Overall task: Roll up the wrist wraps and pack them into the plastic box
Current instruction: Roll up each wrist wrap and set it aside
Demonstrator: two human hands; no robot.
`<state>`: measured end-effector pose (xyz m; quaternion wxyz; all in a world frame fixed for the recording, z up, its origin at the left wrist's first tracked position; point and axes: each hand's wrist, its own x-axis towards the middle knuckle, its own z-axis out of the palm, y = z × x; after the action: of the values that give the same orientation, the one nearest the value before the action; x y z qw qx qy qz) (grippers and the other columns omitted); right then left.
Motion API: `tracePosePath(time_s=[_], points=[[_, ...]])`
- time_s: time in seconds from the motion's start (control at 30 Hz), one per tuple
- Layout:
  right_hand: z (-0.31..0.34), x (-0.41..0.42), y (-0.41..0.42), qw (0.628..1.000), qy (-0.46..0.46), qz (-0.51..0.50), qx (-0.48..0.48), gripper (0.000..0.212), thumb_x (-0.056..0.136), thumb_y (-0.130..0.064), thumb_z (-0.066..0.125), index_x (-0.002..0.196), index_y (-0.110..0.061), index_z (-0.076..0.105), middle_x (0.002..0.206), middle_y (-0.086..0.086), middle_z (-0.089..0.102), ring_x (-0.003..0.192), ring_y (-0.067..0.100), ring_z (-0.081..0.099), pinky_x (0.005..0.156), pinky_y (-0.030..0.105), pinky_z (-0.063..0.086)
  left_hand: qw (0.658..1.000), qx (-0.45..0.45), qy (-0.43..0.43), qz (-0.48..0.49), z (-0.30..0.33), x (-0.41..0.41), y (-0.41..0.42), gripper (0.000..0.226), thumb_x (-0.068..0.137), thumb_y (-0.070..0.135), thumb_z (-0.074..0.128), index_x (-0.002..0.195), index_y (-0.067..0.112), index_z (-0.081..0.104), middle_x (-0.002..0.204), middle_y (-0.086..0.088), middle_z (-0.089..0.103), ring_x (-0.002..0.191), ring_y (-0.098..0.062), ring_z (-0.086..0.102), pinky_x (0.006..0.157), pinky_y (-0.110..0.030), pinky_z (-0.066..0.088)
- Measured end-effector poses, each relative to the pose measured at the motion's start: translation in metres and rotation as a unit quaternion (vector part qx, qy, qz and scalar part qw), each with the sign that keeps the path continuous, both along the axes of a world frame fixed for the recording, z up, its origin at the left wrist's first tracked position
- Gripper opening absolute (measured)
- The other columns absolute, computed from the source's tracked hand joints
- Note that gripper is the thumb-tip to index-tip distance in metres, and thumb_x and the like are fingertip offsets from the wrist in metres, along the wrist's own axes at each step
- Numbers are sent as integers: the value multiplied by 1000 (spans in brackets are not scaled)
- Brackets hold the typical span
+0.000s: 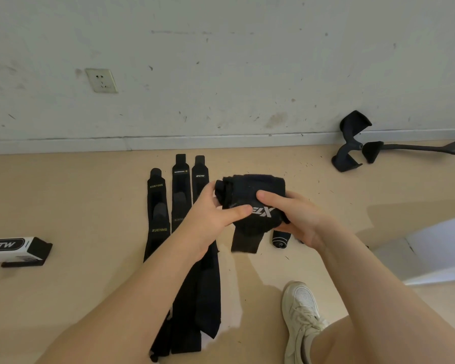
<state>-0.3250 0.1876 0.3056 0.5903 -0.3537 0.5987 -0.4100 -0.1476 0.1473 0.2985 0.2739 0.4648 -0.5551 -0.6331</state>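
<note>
Sneaker [300,319]: a white lace-up shoe on the tan floor [76,206] at about 5 o'clock, nearest the camera, beside a bare leg.

Flat wrist wraps [180,195]: three black straps lie side by side on the floor, running from 6 o'clock up to the centre; their far ends carry printed logos, their near ends pass under the left forearm.

Left hand [210,214]: just left of centre, fingers curled round the left end of the roll, thumb pressed across its front.

Right hand [297,219]: just right of centre, thumb on top of the roll and fingers wrapped beneath it, a firm grip.

Rolled wrist wrap [250,195]: a black bundle held between both hands above the floor, with a loose tail hanging below it toward 6 o'clock.

Finished roll [281,239]: a small dark coil on the floor just below the right hand.

Plastic box [441,248]: the pale translucent shape at 3 o'clock is probably it; only a corner shows.

Carton [13,249]: a white and black printed box at 9 o'clock.

Black frame piece [352,140]: against the wall at 2 o'clock, not identifiable.

Wall socket [101,80]: at 11 o'clock, farthest away.

Step in hand: rolling one wrap; judging by the hanging tail, the roll is not yet closed.

Next move: likely winding in the tail while keeping the coil tight, then carrying it right to the box.
</note>
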Motion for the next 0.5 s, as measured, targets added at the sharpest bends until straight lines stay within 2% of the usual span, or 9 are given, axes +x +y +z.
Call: tracePosePath(time_s=[0.07, 0.13, 0.17, 0.23, 0.3, 0.4, 0.5], points=[[0, 5, 0, 1000, 9, -17, 19, 70, 55, -51, 73, 115, -17, 59, 105, 5, 71, 98, 22, 67, 91, 39, 54, 1000, -22, 7, 10, 1, -4, 3, 53, 79, 26, 75, 121, 33, 44, 116, 5, 61, 111, -15, 59, 94, -35, 50], [-2, 8, 1, 999, 37, -35, 8, 85, 51, -55, 77, 123, -17, 53, 111, 5, 67, 101, 21, 65, 91, 39, 54, 999, -14, 7, 28, 1, -7, 4, 47, 83, 25, 70, 123, 28, 45, 115, 2, 61, 106, -15, 61, 84, -28, 54], [-3, 9, 0, 998, 46, -34, -11, 88, 52, -50, 82, 128, -20, 48, 115, 5, 64, 103, 21, 64, 90, 40, 54, 999, -3, 0, 43, 1, -8, 3, 47, 83, 28, 69, 125, 25, 46, 116, 0, 61, 104, -16, 62, 81, -27, 54], [-2, 11, 1, 997, 42, -40, -49, 78, 68, -24, 82, 133, -27, 39, 116, 5, 59, 103, 22, 63, 86, 41, 56, 997, 35, -2, 72, 2, -8, 4, 49, 83, 35, 68, 126, 21, 47, 116, -1, 60, 101, -16, 63, 81, -28, 54], [1, 12, 2, 996, 27, -40, -71, 66, 77, -10, 75, 131, -28, 43, 114, 4, 60, 103, 22, 63, 85, 42, 56, 994, 78, 12, 72, 3, -5, 2, 52, 80, 40, 69, 123, 19, 48, 111, -1, 62, 96, -17, 66, 86, -32, 53], [4, 9, 0, 997, -18, -41, -64, 41, 78, -13, 73, 116, -19, 58, 108, 5, 69, 103, 25, 66, 87, 43, 55, 988, 140, 56, 22, 8, 4, 1, 64, 68, 35, 76, 122, 15, 48, 111, -5, 66, 95, -19, 69, 95, -39, 50], [4, 6, -1, 999, -16, -37, -21, 31, 81, -24, 70, 109, -12, 64, 102, 7, 73, 98, 26, 69, 89, 45, 54, 979, 163, 120, 32, 8, 1, 6, 75, 62, 23, 78, 129, 13, 46, 113, -9, 66, 97, -22, 69, 96, -43, 50]])
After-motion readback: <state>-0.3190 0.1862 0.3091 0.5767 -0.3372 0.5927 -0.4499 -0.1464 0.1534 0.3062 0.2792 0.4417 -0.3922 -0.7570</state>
